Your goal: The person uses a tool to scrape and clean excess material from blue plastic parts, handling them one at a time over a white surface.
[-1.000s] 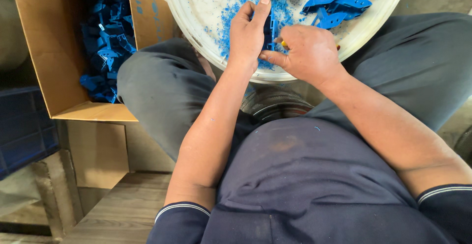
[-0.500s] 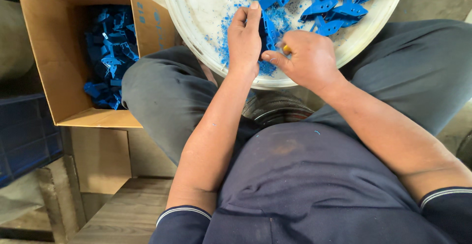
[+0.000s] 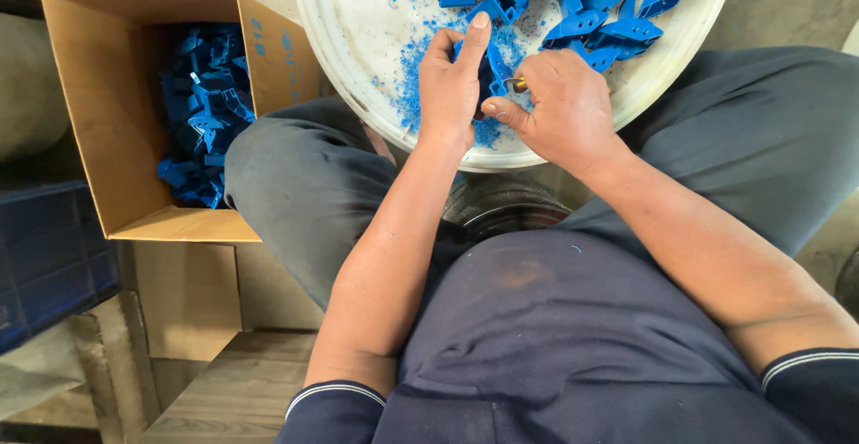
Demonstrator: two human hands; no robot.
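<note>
Shifted since half a second ago: cardboard box (image 3: 134, 113) of blue parts now lower and further right in view, more of the white round tray (image 3: 358, 59) showing above the hands. Hands themselves much as before, held together over the tray's near rim, above the lap in dark trousers.

Closed around a small blue plastic part (image 3: 490, 75): left hand (image 3: 452, 86), index finger stretched up along the piece, thumb tucked behind. Pressed against that same part from the other side: right hand (image 3: 559, 108), fingers curled shut on a small tool with a yellowish tip (image 3: 517, 84), tip touching the part. Rest of the tool hidden in the fist.

Directly beneath the grip: scatter of blue shavings (image 3: 420, 68) across the tray's white surface. Just beyond the fingertips, toward the tray's far side: heap of matching blue parts (image 3: 591, 5), some upright, some lying flat. Well off to the left of the grip: the open box on the floor, half full of similar blue pieces (image 3: 201, 113). Further left still, a dark blue crate (image 3: 49, 256), partly in view.
</note>
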